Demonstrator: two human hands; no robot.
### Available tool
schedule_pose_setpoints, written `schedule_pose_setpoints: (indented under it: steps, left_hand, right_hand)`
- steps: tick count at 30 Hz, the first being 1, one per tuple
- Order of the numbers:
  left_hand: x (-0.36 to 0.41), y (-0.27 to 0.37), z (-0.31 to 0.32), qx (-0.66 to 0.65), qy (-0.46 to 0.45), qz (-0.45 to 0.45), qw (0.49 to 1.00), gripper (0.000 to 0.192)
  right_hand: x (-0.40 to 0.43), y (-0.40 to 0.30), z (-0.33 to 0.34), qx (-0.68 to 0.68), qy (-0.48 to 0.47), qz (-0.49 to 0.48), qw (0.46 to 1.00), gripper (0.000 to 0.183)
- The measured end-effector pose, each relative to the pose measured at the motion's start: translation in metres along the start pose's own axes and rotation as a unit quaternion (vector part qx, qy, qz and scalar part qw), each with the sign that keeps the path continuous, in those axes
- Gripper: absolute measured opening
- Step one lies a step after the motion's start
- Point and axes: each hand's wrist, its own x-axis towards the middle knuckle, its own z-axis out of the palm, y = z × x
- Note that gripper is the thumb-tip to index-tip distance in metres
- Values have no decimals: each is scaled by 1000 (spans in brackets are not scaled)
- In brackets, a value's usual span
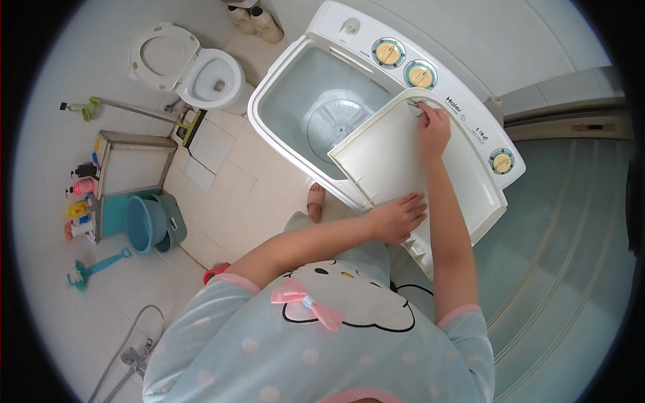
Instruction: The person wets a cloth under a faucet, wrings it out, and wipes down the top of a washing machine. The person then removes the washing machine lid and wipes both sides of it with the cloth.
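Note:
In front of me stands a white twin-tub Haier washing machine [302,151], with its wash tub [287,101] uncovered and a ribbed pulsator disc [338,121] at the bottom. A cream plastic lid [388,156], its rimmed inner face upward, lies slanted across the machine's right half and overlaps the tub. My right hand [434,128] is at the lid's upper corner, thumb and fingertips pinched on a small dark wire-like piece [414,103]; its exact kind is unclear. My left hand [398,217] rests on the lid's lower part, fingers slightly apart.
Yellow knobs [421,75] line the machine's panel. A toilet [214,78] with raised lid is upper left. Along the left wall are a floor squeegee [191,128], a blue basin [145,224], bottles [80,187] and a shower mixer [133,356]. A ribbed door panel [554,242] borders the right.

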Motion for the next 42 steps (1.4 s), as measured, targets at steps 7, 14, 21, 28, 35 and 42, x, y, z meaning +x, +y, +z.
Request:
schedule_pose_setpoints:
  steps: [7, 14, 21, 28, 35, 42]
  left_hand:
    - [-14, 3, 16, -145, -37, -31, 988, 56]
    - [-1, 0, -3, -151, -109, -43, 982, 55]
    - [3, 2, -21, -203, -30, -75, 976, 24]
    - [5, 8, -6, -207, 42, -19, 977, 30]
    - [-3, 5, 0, 2, 27, 69, 997, 44]
    - [2, -3, -3, -27, 29, 76, 996, 47]
  right_hand:
    - [-94, -104, -28, 160, -318, -180, 917, 26]
    - [-75, -94, -35, 131, -372, -222, 892, 24]
    - [-67, -92, -44, 63, -414, -282, 863, 18]
    - [-54, -107, -11, 71, -358, -385, 848, 13]
    - [-16, -7, -15, 0, -82, -199, 977, 11]
    - [1, 9, -31, -86, 16, -46, 995, 19]
